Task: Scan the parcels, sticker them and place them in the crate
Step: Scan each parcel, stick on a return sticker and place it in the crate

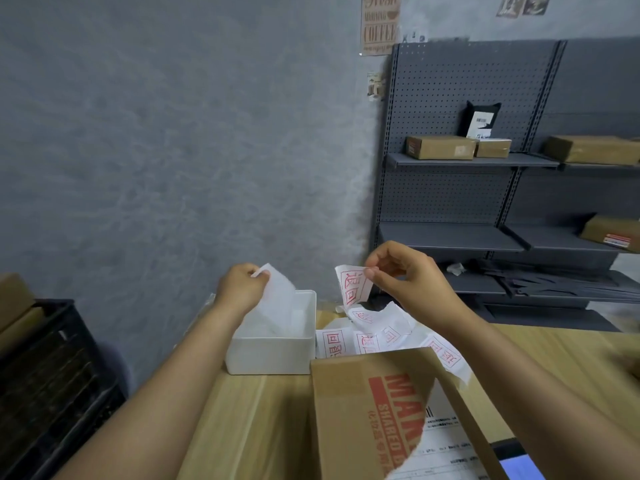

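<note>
Above the desk [263,417], stickering step in progress: sticker being separated from its backing.

At the desk's far edge, the right hand [401,275] is pinching a red-printed sticker [353,285] between thumb and fingertips, remaining fingers loosely curled; the left hand [242,285] is gripping a blank white backing sheet [277,289] and holding it over the white bin [277,344]. The parcel [374,410], a brown carton with red lettering, is lying on the desk directly below the hands, nearest the camera, beside a heap of loose stickers [381,336]. The black crate [52,375] is standing off the left end. In my judgement, the next move calls for releasing the backing into the bin, then pressing the sticker flat onto the parcel's top face.
</note>
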Action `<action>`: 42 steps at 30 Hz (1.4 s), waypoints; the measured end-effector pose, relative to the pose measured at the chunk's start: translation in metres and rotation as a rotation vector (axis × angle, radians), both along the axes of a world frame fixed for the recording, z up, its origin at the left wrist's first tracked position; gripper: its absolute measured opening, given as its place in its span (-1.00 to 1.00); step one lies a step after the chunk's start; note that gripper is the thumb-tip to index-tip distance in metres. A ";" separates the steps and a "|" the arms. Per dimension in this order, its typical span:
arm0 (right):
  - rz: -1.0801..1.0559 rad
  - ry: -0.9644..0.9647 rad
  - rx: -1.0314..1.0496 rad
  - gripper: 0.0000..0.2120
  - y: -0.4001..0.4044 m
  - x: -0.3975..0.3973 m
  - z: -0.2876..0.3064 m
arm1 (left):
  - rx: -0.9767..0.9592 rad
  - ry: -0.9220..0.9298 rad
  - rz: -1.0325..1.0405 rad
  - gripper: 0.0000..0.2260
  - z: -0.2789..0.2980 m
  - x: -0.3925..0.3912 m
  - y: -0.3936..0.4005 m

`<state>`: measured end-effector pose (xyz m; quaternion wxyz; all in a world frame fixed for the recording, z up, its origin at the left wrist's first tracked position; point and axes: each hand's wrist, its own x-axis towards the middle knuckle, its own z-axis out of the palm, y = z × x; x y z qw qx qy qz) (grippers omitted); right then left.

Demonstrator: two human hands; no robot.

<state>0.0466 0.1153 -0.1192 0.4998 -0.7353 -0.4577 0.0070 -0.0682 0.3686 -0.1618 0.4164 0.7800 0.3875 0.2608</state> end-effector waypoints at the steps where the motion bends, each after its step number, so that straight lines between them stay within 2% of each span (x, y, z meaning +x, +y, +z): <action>1: -0.007 0.029 0.001 -0.93 -0.001 0.000 -0.001 | 0.061 0.056 0.016 -0.80 -0.005 -0.003 0.004; 3: -0.025 0.081 -0.003 -0.93 -0.003 -0.003 -0.005 | 0.129 0.173 0.011 -0.89 -0.014 -0.007 0.009; 6: -0.040 0.147 -0.005 -0.90 -0.005 -0.008 -0.009 | 0.277 0.346 -0.059 -0.55 -0.020 -0.005 0.008; 8: -0.074 0.184 0.000 -0.88 -0.005 -0.010 -0.010 | 0.355 0.288 -0.118 -0.58 -0.013 0.000 -0.005; 9: -0.100 0.209 0.009 -0.87 -0.005 -0.011 -0.010 | 0.339 0.208 -0.172 -0.65 -0.006 0.002 -0.015; 11: -0.163 0.274 0.043 -0.84 -0.004 -0.013 -0.011 | 0.138 0.069 -0.344 -0.72 0.015 0.004 -0.040; 13: -0.219 0.341 0.077 -0.81 -0.005 -0.016 -0.011 | -0.089 0.018 -0.547 -0.59 0.035 0.002 -0.067; 15: -0.255 0.370 0.083 -0.79 -0.007 -0.021 -0.012 | -0.149 0.039 -0.683 -0.47 0.046 -0.004 -0.088; 16: -0.266 0.382 0.084 -0.78 -0.009 -0.024 -0.012 | -0.143 0.045 -0.717 -0.48 0.046 -0.005 -0.095; 19: -0.290 0.440 0.108 -0.80 -0.016 -0.034 -0.016 | -0.138 -0.009 -0.700 -0.78 0.040 -0.006 -0.104; 21: -0.301 0.480 0.119 -0.82 -0.022 -0.039 -0.018 | -0.159 -0.025 -0.681 -0.89 0.036 -0.007 -0.104; 24: -0.327 0.533 0.082 -0.83 -0.032 -0.047 -0.021 | -0.231 -0.026 -0.655 -0.92 0.030 -0.012 -0.103; 27: -0.393 0.496 -0.060 -0.79 -0.042 -0.054 -0.026 | -0.254 -0.003 -0.636 -0.95 0.027 -0.016 -0.104; 36: -0.493 0.291 -0.519 -0.79 -0.055 -0.074 -0.031 | -0.036 0.161 -0.597 -0.90 0.015 -0.025 -0.121; 42: -0.512 0.128 -0.589 -0.81 -0.050 -0.082 -0.038 | 0.145 0.235 -0.554 -0.93 0.005 -0.025 -0.124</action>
